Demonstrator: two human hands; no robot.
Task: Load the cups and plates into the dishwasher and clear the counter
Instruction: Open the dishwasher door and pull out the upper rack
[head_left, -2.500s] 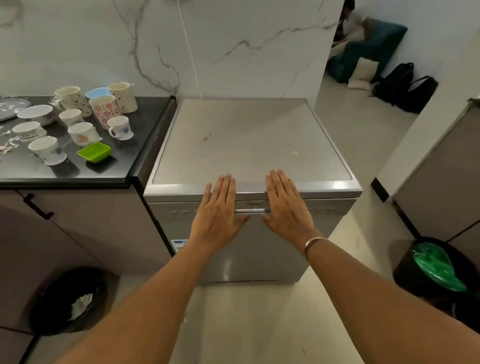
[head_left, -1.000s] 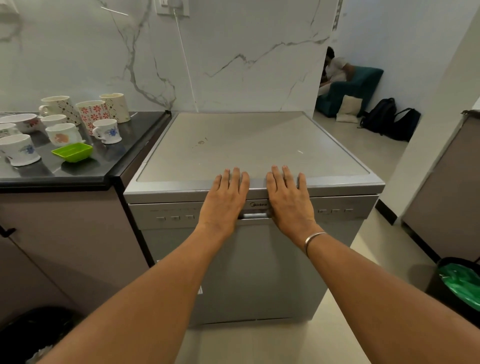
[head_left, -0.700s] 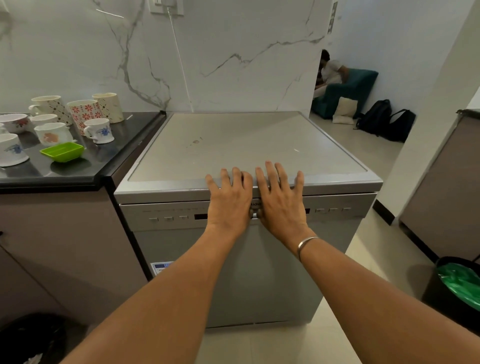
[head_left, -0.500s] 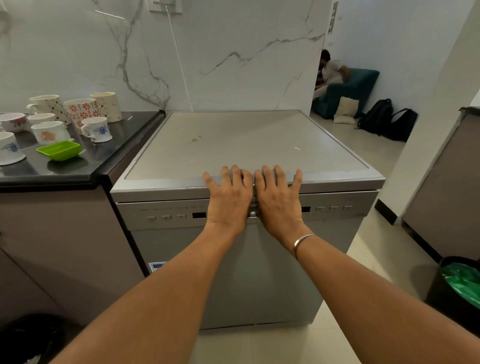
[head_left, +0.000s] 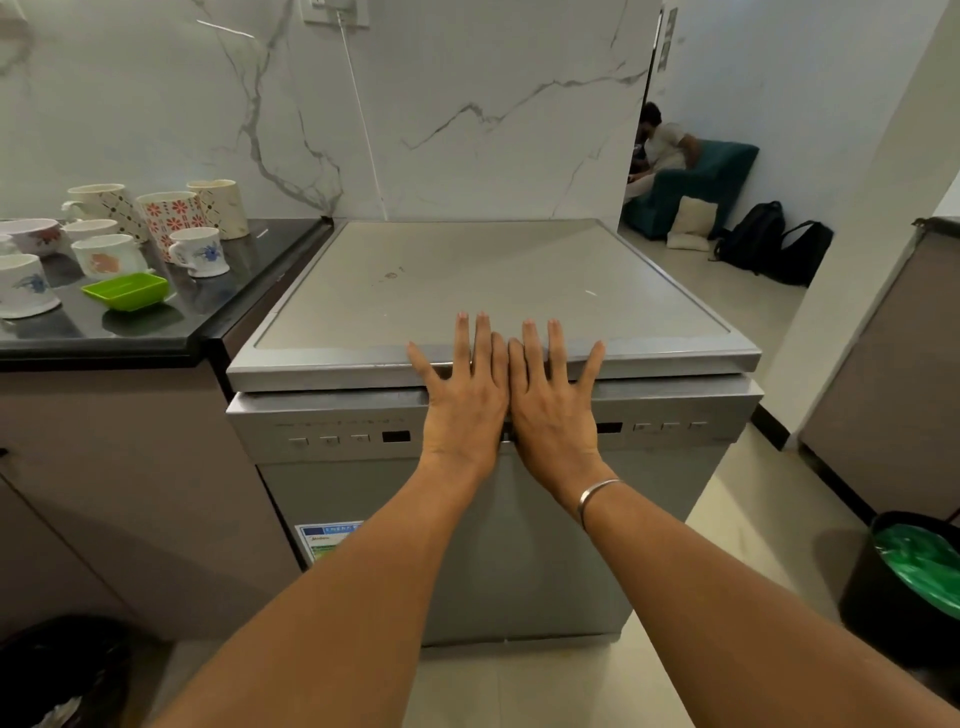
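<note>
At centre, near: dishwasher (head_left: 467, 291), grey, freestanding, against the marble wall. A narrow step and a dark seam show between its flat top and the door panel (head_left: 353, 421). What is inside cannot be seen.

Left hand (head_left: 465, 410) and right hand (head_left: 553, 415) lie flat over the front top edge, backs up and fingers straight and spread, holding nothing. Their index fingers touch side by side, and the fingertips (head_left: 483, 319) rest on the dishwasher's top. Both thumbs are out of sight under the palms. A thin metal bangle (head_left: 597, 493) circles the right wrist.

Left of the dishwasher is the black counter (head_left: 234, 312), which carries the task's crockery, all of it upright:
- cream dotted mug (head_left: 218, 208), far, nearest the wall
- red-flower mug (head_left: 169, 218) just beside it, with a patterned mug (head_left: 101, 205) further left
- blue-flower cup (head_left: 200, 252) in front of the red-flower mug
- orange-motif cup (head_left: 106, 260), and a blue-motif cup (head_left: 23, 286) at the left edge
- pale bowl (head_left: 36, 236), partly cut off by the frame

From this angle the contents of the cups cannot be told. A shallow green dish (head_left: 127, 291) sits nearest; its inside shows plain green.

Near right, on the floor, stands a black bin (head_left: 883, 597) lined with a green bag (head_left: 919, 566). Near left is a second dark bin (head_left: 57, 675) with something pale inside – too dim to name.

Far right, a person sits on a teal sofa (head_left: 696, 182), with two black backpacks (head_left: 774, 244) on the floor nearby.
</note>
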